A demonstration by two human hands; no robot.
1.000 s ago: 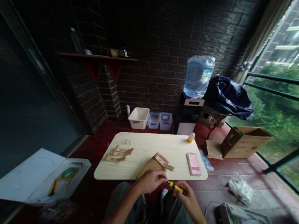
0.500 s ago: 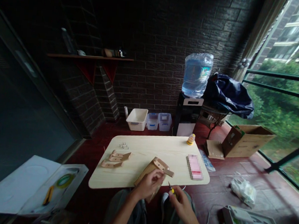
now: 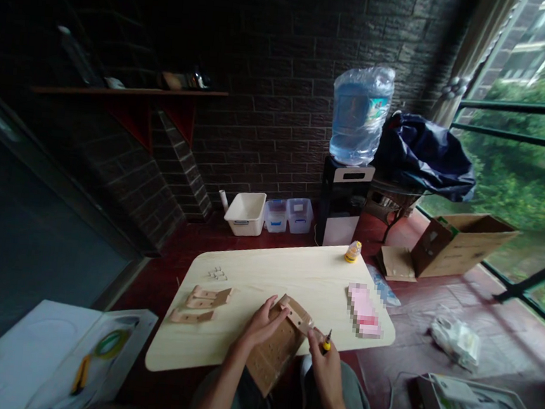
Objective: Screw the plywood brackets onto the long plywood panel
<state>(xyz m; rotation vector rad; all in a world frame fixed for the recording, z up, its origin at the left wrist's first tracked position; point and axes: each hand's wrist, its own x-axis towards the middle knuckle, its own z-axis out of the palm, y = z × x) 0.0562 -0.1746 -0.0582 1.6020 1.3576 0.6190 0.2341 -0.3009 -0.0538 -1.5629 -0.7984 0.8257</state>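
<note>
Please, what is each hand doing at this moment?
Left hand: partly open, on the wooden piece over the brown board.
Right hand: closed around the screwdriver, its tip pointing up.

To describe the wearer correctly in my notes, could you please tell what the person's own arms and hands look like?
The left hand and right hand are bare, without gloves, five-fingered in build. Both visible forearms show no sleeve, watch or cable. Rings are too small to tell.
</note>
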